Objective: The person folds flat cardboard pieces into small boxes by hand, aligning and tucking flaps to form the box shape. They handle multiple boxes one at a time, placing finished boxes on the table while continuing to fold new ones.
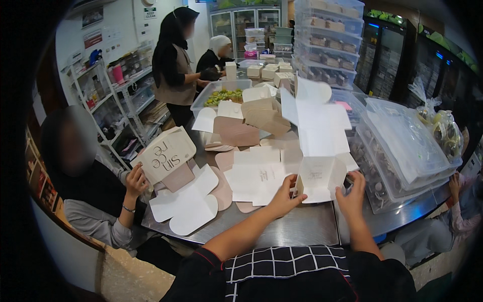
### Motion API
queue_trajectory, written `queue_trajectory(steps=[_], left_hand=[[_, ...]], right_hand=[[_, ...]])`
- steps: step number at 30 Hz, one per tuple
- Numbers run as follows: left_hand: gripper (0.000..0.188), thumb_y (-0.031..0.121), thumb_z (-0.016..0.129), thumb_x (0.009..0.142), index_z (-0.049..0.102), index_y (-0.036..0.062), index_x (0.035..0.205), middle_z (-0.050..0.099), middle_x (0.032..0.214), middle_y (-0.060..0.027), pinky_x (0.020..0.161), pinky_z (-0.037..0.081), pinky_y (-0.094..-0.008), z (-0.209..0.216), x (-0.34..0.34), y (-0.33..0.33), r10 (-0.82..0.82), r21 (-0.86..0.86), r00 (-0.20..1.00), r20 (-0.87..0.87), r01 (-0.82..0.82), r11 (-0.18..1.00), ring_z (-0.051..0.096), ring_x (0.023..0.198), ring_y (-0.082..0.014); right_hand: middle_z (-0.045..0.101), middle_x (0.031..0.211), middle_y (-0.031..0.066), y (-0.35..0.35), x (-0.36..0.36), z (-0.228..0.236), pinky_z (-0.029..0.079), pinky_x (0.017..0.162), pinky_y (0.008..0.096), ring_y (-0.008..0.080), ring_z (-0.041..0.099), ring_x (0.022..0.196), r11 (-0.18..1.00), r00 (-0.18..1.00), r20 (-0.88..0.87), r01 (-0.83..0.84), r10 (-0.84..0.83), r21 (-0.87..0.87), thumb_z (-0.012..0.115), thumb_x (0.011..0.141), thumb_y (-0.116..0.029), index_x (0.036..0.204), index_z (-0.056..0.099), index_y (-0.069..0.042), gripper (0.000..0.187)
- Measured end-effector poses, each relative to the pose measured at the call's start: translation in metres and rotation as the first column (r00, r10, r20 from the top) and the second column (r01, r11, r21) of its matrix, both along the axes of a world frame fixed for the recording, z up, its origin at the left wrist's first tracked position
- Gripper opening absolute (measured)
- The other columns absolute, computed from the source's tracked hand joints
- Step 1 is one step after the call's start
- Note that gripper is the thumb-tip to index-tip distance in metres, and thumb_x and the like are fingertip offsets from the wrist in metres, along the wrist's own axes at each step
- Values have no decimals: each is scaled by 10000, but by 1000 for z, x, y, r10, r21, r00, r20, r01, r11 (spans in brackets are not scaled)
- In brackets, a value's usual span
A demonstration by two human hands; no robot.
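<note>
We grip a half-folded white carton blank (318,151) at its base, left hand (285,197) and right hand (351,195) pinching opposite sides. Its upper flaps stand unfolded above our fingers. Beyond them, flat blanks (256,176) wait on the steel table (302,226).

bare worktop (302,226) shows only in a strip along the near edge, below the hands. ahead, flat box blanks (256,176) cover the surface; stacked lidded trays (402,151) wall off the right, and a co-worker's folded box (166,153) blocks the left.
</note>
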State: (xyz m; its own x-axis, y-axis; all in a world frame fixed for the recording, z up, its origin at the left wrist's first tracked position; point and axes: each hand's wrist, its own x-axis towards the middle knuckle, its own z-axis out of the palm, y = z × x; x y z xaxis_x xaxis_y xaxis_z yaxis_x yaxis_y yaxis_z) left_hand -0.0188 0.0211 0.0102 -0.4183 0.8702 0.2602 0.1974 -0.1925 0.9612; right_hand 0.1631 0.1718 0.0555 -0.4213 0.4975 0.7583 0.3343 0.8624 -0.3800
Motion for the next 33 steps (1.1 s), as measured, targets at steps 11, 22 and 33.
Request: queue_trajectory(steps=[11, 22, 33], left_hand=[[493, 102, 695, 863, 399, -14, 1240, 537, 1189, -138, 944, 468, -323, -27, -9, 9, -92, -29, 982, 166, 98, 995, 549, 1123, -202], [421, 243, 636, 934, 478, -57, 1184, 600, 1084, -105, 790, 487, -262, -14, -20, 6, -138, -117, 963, 229, 168, 979, 575, 965, -135], [274, 178, 669, 896, 623, -37, 1061, 649, 764, -14, 565, 385, -181, 1, -15, 2, 106, -264, 979, 174, -57, 963, 515, 641, -33]], right_hand=[[575, 1180, 146, -46, -55, -4, 499, 825, 319, 211, 583, 993, 505, 749, -33, -478, 662, -719, 822, 741, -234, 1361, 443, -8, 760], [653, 1010, 104, -31, -55, -24, 506, 832, 282, 159, 623, 887, 486, 734, -34, -483, 679, -728, 765, 775, -94, 1313, 508, 17, 606], [676, 844, 92, -34, -67, -21, 510, 639, 208, 95, 636, 709, 387, 888, -217, -382, 405, -840, 694, 838, -50, 1126, 584, 85, 337]])
